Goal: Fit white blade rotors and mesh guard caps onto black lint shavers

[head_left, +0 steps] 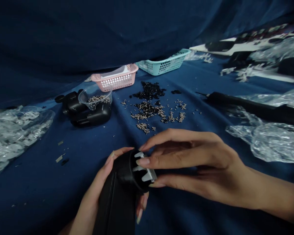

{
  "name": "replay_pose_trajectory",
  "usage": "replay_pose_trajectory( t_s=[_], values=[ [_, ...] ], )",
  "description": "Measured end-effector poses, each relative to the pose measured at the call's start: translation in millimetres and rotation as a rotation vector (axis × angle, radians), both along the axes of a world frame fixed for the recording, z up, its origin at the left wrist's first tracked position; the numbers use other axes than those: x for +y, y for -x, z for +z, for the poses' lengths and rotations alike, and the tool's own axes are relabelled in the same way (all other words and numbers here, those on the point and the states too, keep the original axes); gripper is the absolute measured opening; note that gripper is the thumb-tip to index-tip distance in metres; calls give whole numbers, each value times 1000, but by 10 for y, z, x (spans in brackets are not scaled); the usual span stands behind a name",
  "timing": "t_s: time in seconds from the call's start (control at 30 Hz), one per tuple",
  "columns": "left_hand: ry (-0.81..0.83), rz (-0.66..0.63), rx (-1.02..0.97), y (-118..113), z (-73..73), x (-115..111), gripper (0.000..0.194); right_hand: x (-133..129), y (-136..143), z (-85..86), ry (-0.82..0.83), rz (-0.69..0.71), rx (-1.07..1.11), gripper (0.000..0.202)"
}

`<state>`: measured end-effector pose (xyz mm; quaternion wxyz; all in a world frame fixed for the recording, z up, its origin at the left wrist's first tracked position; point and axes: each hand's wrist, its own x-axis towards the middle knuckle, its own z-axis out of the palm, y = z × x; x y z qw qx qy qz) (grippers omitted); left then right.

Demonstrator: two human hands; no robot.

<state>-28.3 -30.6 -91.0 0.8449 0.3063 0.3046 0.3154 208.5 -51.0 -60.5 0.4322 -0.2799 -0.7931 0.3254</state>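
Note:
At the bottom centre, my left hand [98, 182] wraps round a black plastic housing [120, 195] with a long body and a round open end. Its fingertips show behind and below the housing. My right hand [198, 163] comes from the right and pinches a light grey pronged plastic part [147, 174] at that round opening. The prongs point into the opening; how deep the part sits I cannot tell. Beyond the hands, small screws [143, 127] and small black pieces [150, 90] lie in loose piles on the blue cloth [75, 189].
A clear bowl of screws [98, 98] rests among black housings [93, 116]. Pink [117, 81] and turquoise [166, 66] baskets stand at the back. Bagged white parts [17, 137] lie left. On the right are a long black screwdriver [250, 104] and clear plastic bags [276, 143].

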Motion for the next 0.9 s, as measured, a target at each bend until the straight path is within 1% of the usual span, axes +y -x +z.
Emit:
replay_pose_trajectory(
  t_s=[0.1, 0.3, 0.43, 0.53, 0.67, 0.73, 0.8, 0.9],
  values=[
    [46, 55, 44, -29, -10, -18, 39, 22, -14, 12, 1, 7, -27, 36],
    [115, 37, 49, -61, 0, -83, 52, 34, -24, 48, 33, 40, -60, 36],
    [74, -7, 37, -104, 51, -140, 60, 24, -16, 27, -40, -27, -89, 35],
    [55, 15, 111, -124, 113, -189, 60, 16, -15, 12, -70, -77, -97, 39],
    [81, 62, 144, -130, 146, -241, 56, 8, -15, 26, -29, -87, -96, 41],
    [78, 65, 150, -124, 137, -265, 56, 11, -8, 35, -5, -86, -85, 39],
    [108, 63, 174, -108, 123, -289, 55, 19, 4, 36, 29, -85, -60, 39],
    [152, 49, 186, -68, 83, -289, 52, 37, 24, 20, 131, -69, 10, 40]
  ],
)
